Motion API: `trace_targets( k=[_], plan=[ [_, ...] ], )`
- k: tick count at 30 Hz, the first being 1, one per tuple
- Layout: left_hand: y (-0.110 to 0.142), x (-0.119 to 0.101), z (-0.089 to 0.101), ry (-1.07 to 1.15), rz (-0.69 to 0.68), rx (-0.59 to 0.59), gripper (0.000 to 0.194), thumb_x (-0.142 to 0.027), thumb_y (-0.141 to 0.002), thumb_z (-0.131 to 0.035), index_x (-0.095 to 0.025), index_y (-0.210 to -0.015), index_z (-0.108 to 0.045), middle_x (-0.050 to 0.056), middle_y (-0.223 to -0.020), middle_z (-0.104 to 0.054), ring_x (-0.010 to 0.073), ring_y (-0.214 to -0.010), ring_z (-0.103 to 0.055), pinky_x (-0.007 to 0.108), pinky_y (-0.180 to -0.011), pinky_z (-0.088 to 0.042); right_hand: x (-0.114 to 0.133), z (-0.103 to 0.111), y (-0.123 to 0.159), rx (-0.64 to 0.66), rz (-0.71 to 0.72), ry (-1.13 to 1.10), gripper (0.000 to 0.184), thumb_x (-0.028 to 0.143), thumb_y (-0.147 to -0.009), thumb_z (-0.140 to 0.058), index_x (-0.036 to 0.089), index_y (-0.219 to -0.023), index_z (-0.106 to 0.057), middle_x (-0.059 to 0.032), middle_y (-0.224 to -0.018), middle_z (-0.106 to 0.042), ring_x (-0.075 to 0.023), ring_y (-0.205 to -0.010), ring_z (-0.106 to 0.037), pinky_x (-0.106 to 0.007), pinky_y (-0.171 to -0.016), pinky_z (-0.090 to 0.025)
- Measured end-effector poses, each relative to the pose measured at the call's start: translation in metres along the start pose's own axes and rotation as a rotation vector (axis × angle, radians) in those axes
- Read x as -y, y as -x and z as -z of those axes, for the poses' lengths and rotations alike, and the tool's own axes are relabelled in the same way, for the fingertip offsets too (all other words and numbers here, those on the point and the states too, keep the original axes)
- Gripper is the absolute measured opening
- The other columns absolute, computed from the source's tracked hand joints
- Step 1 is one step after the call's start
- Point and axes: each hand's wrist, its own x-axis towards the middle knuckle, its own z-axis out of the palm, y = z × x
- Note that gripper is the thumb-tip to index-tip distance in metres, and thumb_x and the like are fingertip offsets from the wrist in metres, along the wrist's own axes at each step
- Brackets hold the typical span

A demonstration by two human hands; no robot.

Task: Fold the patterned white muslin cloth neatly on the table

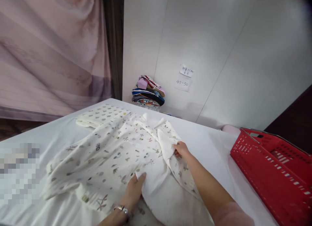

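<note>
A white printed garment (126,148) with small leaf and plant figures lies spread over the white-covered table, its front lying open and its plain inner side (165,187) showing. My left hand (134,189), with a silver watch at the wrist, is closed on one front edge of it, thumb on top. Farther up and to the right, my right hand (181,149) pinches the other front edge near the collar. Part of the garment's near side is cut off by the bottom of the view. Another white cloth piece with grey spots (104,113) lies folded beyond it.
A red plastic basket (263,174) with a metal handle stands on the right. Folded clothes (148,92) are piled behind the table, by the wall. Two paper notes (183,84) are stuck on the wall. A pink curtain (53,50) hangs at left. Something pixelated (17,170) lies on the table's left.
</note>
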Motion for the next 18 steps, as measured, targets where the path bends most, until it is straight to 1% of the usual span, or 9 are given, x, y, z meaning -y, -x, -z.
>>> trace_targets(
  k=[3, 5, 6, 8, 10, 12, 14, 16, 18],
  plan=[
    [0.005, -0.008, -0.001, 0.091, 0.035, 0.026, 0.031, -0.045, -0.07, -0.059, -0.016, -0.079, -0.064, 0.005, -0.065, -0.066, 0.025, -0.078, -0.062, 0.033, -0.067, -0.048, 0.007, -0.011, 0.0, -0.049, 0.062, -0.161, 0.016, 0.024, -0.06, -0.061, 0.015, -0.073, -0.059, 0.0024, -0.048, -0.056, -0.0136, -0.044, -0.056, -0.022, -0.041, -0.045],
    [0.008, -0.016, 0.002, 0.119, 0.035, 0.027, 0.032, -0.048, -0.068, -0.061, -0.017, -0.073, -0.063, 0.005, -0.063, -0.065, 0.0244, -0.073, -0.061, 0.032, -0.064, -0.047, 0.016, -0.005, 0.003, -0.115, 0.137, -0.293, 0.018, 0.028, -0.061, -0.06, 0.015, -0.073, -0.058, 0.0026, -0.051, -0.057, -0.0132, -0.047, -0.056, -0.022, -0.042, -0.044],
    [0.01, -0.021, 0.005, 0.131, 0.03, 0.016, 0.033, -0.05, -0.067, -0.062, -0.017, -0.069, -0.063, 0.005, -0.061, -0.064, 0.0235, -0.068, -0.061, 0.031, -0.061, -0.046, 0.021, 0.005, 0.005, -0.16, 0.181, -0.359, 0.02, 0.031, -0.06, -0.06, 0.015, -0.073, -0.057, 0.0031, -0.052, -0.057, -0.013, -0.048, -0.056, -0.021, -0.042, -0.044],
    [0.017, -0.035, 0.015, 0.182, 0.007, -0.008, 0.037, -0.053, -0.066, -0.061, -0.016, -0.063, -0.06, 0.004, -0.057, -0.062, 0.0206, -0.059, -0.058, 0.029, -0.058, -0.045, 0.035, 0.037, 0.009, -0.266, 0.276, -0.481, 0.025, 0.036, -0.059, -0.06, 0.016, -0.072, -0.055, 0.005, -0.051, -0.054, -0.0118, -0.048, -0.054, -0.021, -0.042, -0.041],
    [0.029, -0.052, 0.028, 0.254, -0.046, -0.028, 0.039, -0.054, -0.065, -0.062, -0.015, -0.061, -0.059, 0.003, -0.055, -0.06, 0.0176, -0.055, -0.054, 0.027, -0.056, -0.044, 0.052, 0.082, 0.016, -0.38, 0.369, -0.587, 0.026, 0.036, -0.057, -0.061, 0.017, -0.073, -0.053, 0.0072, -0.052, -0.052, -0.0095, -0.047, -0.051, -0.019, -0.043, -0.04],
    [0.043, -0.071, 0.039, 0.282, -0.142, -0.063, 0.037, -0.051, -0.065, -0.064, -0.014, -0.064, -0.059, 0.002, -0.057, -0.06, 0.0161, -0.056, -0.053, 0.026, -0.056, -0.044, 0.068, 0.126, 0.027, -0.481, 0.446, -0.668, 0.026, 0.034, -0.057, -0.062, 0.019, -0.076, -0.052, 0.0084, -0.056, -0.053, -0.0079, -0.05, -0.051, -0.019, -0.047, -0.041],
    [0.056, -0.087, 0.046, 0.276, -0.294, -0.124, 0.034, -0.047, -0.065, -0.067, -0.014, -0.073, -0.061, 0.002, -0.066, -0.062, 0.016, -0.062, -0.054, 0.024, -0.058, -0.044, 0.081, 0.157, 0.047, -0.554, 0.61, -0.792, 0.027, 0.028, -0.054, -0.066, 0.018, -0.075, -0.052, 0.0071, -0.061, -0.056, -0.0084, -0.054, -0.053, -0.02, -0.052, -0.044],
    [0.063, -0.095, 0.045, 0.263, -0.4, -0.147, 0.032, -0.043, -0.065, -0.068, -0.015, -0.079, -0.062, 0.001, -0.069, -0.062, 0.0149, -0.065, -0.054, 0.022, -0.057, -0.043, 0.089, 0.165, 0.075, -0.465, 0.729, -0.794, 0.026, 0.024, -0.054, -0.069, 0.017, -0.075, -0.056, 0.0045, -0.065, -0.059, -0.0098, -0.056, -0.055, -0.022, -0.053, -0.045],
    [0.064, -0.095, 0.037, 0.265, -0.379, -0.094, 0.033, -0.043, -0.065, -0.068, -0.016, -0.081, -0.06, -0.001, -0.065, -0.06, 0.0129, -0.061, -0.052, 0.02, -0.053, -0.042, 0.088, 0.149, 0.108, -0.274, 0.738, -0.674, 0.023, 0.025, -0.059, -0.069, 0.017, -0.079, -0.059, 0.0023, -0.067, -0.061, -0.0105, -0.056, -0.055, -0.022, -0.051, -0.044]
  ],
)
